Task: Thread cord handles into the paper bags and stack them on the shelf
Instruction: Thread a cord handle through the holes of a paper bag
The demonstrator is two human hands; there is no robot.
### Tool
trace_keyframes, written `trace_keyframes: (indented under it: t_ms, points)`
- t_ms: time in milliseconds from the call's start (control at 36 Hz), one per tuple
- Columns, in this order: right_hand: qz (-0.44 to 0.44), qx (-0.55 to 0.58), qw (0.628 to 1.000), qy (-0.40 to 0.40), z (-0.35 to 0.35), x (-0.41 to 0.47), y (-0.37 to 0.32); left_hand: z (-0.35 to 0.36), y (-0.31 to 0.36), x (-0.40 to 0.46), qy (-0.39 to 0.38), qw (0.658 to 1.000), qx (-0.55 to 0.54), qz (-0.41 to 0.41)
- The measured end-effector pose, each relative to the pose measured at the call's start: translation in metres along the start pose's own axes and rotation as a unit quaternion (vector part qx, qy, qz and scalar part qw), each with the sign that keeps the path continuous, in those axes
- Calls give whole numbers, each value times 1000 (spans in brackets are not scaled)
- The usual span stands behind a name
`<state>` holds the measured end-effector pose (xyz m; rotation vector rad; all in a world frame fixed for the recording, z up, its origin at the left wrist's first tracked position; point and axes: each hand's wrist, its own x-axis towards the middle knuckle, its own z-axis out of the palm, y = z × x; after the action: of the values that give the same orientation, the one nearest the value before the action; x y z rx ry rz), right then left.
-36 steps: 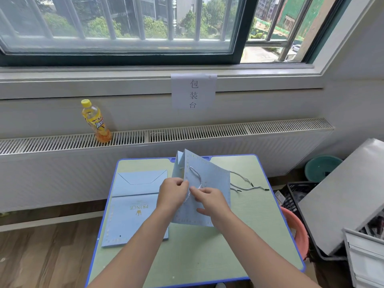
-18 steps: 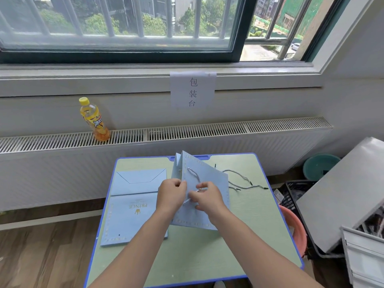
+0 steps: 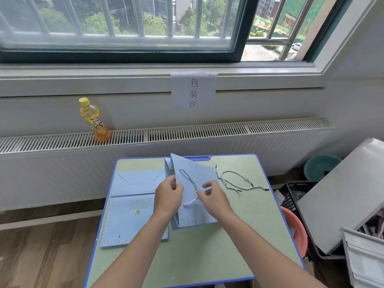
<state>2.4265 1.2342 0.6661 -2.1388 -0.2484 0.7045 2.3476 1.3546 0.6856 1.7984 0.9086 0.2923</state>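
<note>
Both hands work one cord handle point(image 3: 190, 185) into a blue paper bag point(image 3: 195, 196) held upright on the surface point(image 3: 197, 256): left hand point(image 3: 168, 197) pinches the bag's edge, right hand point(image 3: 214, 197) pinches the cord. Spare cords point(image 3: 239, 180) and flat bags point(image 3: 133, 206) await; none stacked.

pale blue paper bag point(image 3: 194, 206) tilted up on desk, grey cord point(image 3: 188, 177) looped across it

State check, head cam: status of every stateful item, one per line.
held paper bag: partly unfolded, cord looped on its face
flat paper bag: folded flat on table
loose cords: unthreaded, on table
bottle: upright, capped
window: slid open at right
left hand: gripping bag edge
right hand: pinching cord
</note>
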Motion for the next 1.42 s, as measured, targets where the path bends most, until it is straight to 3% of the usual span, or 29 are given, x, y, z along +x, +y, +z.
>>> trace_keyframes:
  t_ms: [333, 611, 833, 972, 1111, 1222, 1361, 1417]
  points:
    - [-144, -9, 988, 54, 4, 20, -32, 3, 8, -14, -17, 998, -20, 64]
    - [-83, -52, 990, 101, -10, 25, -25, -4, 5, -11, 50, 997, 5, 63]
    - [-86, -111, 983, 117, -13, 18, -24, -4, 9, -8, 53, 996, 50, 43]
    - [-76, 23, 997, 6, -11, -3, -43, -8, 30, -8, -42, 990, 88, 99]
    - [-51, 105, 993, -3, -19, -5, -48, -14, 44, -5, -67, 966, 160, 192]
    - [-73, 83, 994, -2, -34, -7, -54, -14, 56, -4, -101, 956, 181, 207]
    - [-99, -73, 992, 39, -45, -7, -55, -11, 65, -6, -154, 961, 97, 206]
    - [-94, -65, 993, 25, -49, -8, -55, -10, 66, -8, -172, 958, 101, 208]
